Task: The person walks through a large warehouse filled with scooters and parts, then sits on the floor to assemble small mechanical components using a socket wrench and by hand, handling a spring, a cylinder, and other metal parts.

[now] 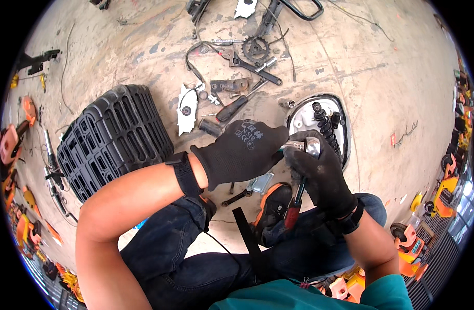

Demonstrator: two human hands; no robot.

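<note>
My right hand, in a black work glove, is closed round the head end of a ratchet wrench. Its red-ended handle points down toward my legs. My left hand, gloved alike, pinches the shiny metal socket at the ratchet's head, so both hands meet over the tool. Just beyond the right hand lies a white-lined, dark-rimmed shell with a black coil-spring shock absorber in it. A loose metal socket lies beside its rim. The left fingertips are partly hidden.
A black ribbed plastic crate stands at left. Ahead lie an adjustable wrench, a screwdriver, a chainring, a white metal plate and cables. A small clear packet sits near my shoe. Orange scooter parts line the edges.
</note>
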